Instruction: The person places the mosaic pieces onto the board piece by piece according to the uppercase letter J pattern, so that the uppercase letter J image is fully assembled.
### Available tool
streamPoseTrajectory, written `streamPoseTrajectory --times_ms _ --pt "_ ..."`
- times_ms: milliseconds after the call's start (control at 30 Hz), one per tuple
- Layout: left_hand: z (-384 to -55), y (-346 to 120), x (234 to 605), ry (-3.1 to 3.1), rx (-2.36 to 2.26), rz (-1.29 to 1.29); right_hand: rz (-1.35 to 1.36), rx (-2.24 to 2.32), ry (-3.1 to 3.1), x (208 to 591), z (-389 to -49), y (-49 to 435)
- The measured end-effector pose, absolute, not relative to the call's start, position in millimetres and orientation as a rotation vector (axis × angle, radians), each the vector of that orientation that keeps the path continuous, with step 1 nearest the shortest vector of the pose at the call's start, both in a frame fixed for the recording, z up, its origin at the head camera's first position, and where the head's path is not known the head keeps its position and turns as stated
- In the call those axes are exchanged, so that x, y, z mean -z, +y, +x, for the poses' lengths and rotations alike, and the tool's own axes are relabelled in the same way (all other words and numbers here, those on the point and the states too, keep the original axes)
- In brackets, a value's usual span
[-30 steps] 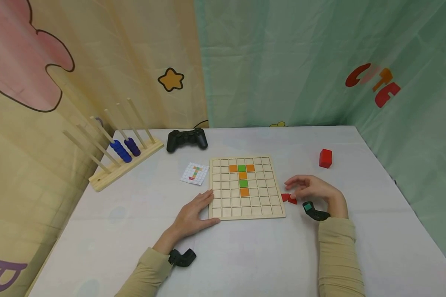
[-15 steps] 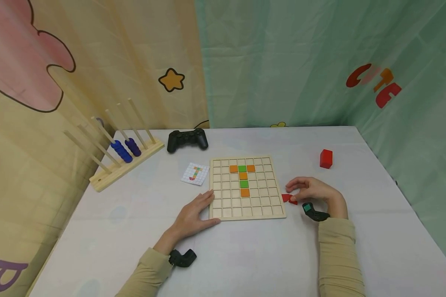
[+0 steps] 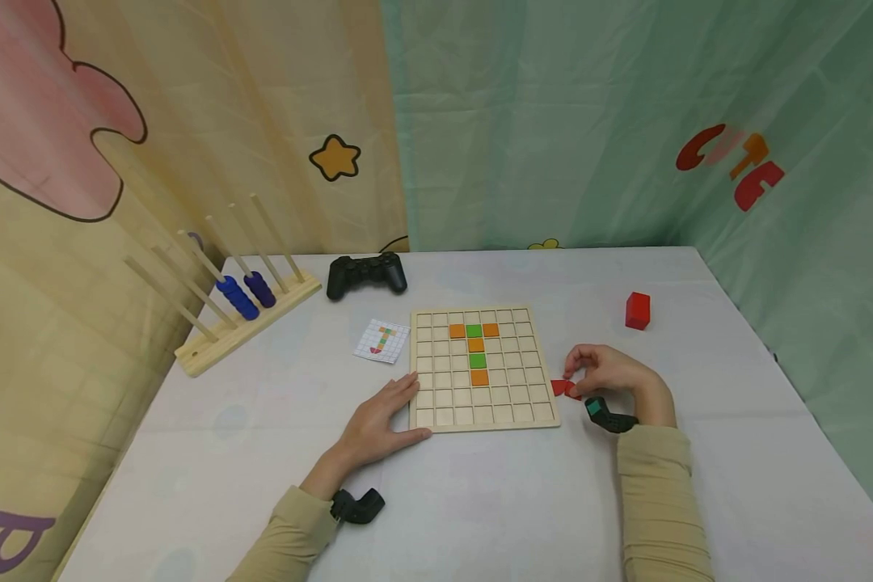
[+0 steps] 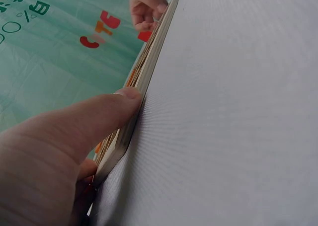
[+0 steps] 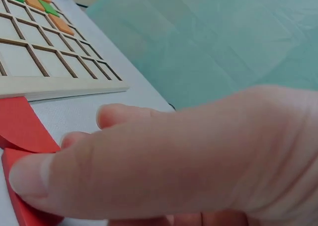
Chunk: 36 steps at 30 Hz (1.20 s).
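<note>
A square wooden grid board [image 3: 509, 414] lies flat, with several orange and green tiles [image 3: 476, 345] set in a T shape. My left hand [image 3: 374, 424] rests at its lower left corner, fingers straight and touching the left edge; in the left wrist view the thumb [image 4: 112, 109] lies on the board's edge. Two red tiles with curved edges lie right of the board. My right hand [image 3: 611, 370] pinches the nearer red tile [image 5: 25, 206], thumb on its face, fingers curled and partly hidden behind. The other red tile [image 5: 22, 121] touches it, beside the board.
Left of the board lies a pattern card [image 3: 381, 340] with a printed grid. A black game controller [image 3: 366, 275] and a wooden peg rack [image 3: 247, 325] with blue and purple beads stand behind it. A red block [image 3: 637, 310] stands at the right. Curtains hang beyond the table.
My right hand's fingers have drawn in slightly towards the thumb at the nearer red tile, and its wrist has turned a little. The left hand and the board stay in place.
</note>
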<state>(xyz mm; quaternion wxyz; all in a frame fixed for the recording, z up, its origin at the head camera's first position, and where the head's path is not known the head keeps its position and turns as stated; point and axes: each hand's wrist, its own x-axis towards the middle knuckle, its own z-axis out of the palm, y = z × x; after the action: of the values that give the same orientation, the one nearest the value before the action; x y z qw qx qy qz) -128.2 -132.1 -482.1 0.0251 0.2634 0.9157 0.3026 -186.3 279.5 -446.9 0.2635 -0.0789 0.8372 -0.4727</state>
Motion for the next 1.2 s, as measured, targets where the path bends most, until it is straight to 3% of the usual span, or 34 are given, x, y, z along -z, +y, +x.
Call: streamPoseTrajectory --times_ms 800,1200 --pt "-128 -131 480 2.834 -0.958 0.829 0.031 1.185 2.568 443 -186 288" --pt "-127 -132 480 2.828 -0.946 0.82 -0.205 1.275 2.485 441 -189 278"
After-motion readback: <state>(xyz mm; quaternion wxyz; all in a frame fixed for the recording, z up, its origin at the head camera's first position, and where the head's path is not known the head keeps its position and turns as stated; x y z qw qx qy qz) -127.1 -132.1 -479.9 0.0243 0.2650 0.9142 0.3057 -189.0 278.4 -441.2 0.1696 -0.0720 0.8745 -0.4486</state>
